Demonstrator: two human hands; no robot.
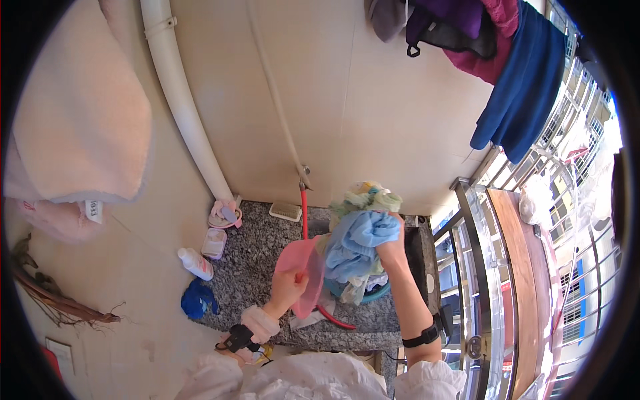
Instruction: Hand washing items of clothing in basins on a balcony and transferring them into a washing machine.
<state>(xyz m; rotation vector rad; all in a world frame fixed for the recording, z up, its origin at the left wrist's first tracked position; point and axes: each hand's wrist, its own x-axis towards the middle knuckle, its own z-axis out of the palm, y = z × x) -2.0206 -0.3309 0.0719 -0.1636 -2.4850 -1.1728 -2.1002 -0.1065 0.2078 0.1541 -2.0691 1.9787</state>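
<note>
My left hand (289, 288) is closed on a pink plastic basin (305, 303), which is tipped up on its side. My right hand (392, 250) presses into a bunched pile of clothes beside it, its fingers partly hidden by the fabric. A light blue garment (357, 243) lies uppermost on my side of the pile, with pale green and yellowish cloth (373, 200) behind it. Below the clothes shows the rim of a teal basin (379, 293). The basin's opening leans toward the clothes, close against them.
A speckled stone counter (257, 250) carries a red hose (337, 320) and a scrubbing brush (285, 211). Along its left side are a white bottle (196, 264), a pink box (214, 243) and a blue cloth (198, 299). Metal railings (477, 267) stand right; laundry (523, 83) hangs above.
</note>
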